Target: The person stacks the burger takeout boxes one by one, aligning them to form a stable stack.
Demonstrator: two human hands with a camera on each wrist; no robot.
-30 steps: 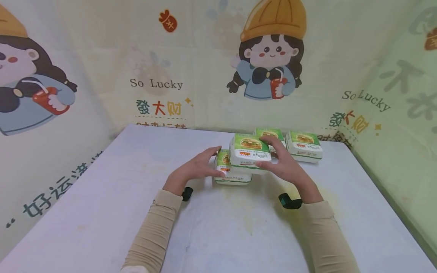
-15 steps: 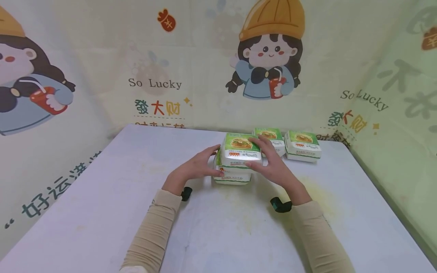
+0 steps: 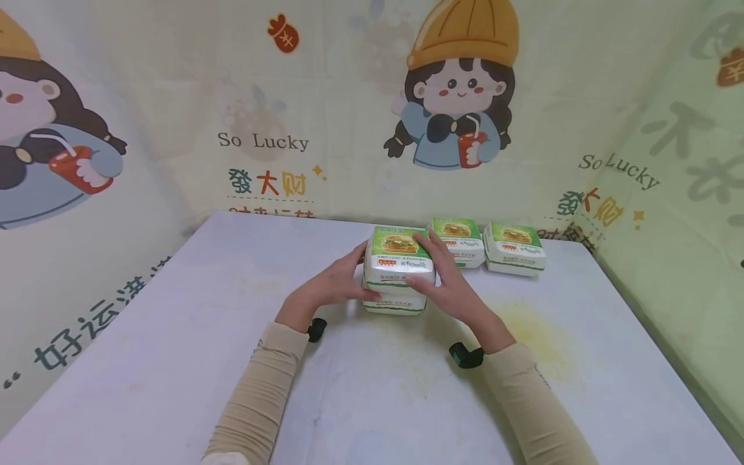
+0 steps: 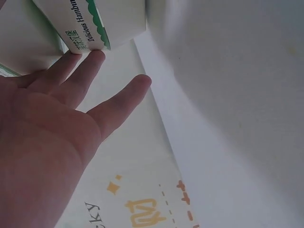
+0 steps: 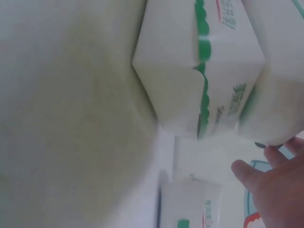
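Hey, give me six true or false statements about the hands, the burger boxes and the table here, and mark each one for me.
1. The right hand holds the upper box. True.
2. The left hand is well clear of the lower box. False: it touches that box at its left side.
3. The upper box has a burger picture on top. True.
4. Both sleeves are black. False: both sleeves are beige.
5. The middle box and the far-right box stand right of the upper box. True.
6. The tabletop is dark brown. False: it is pale, nearly white.
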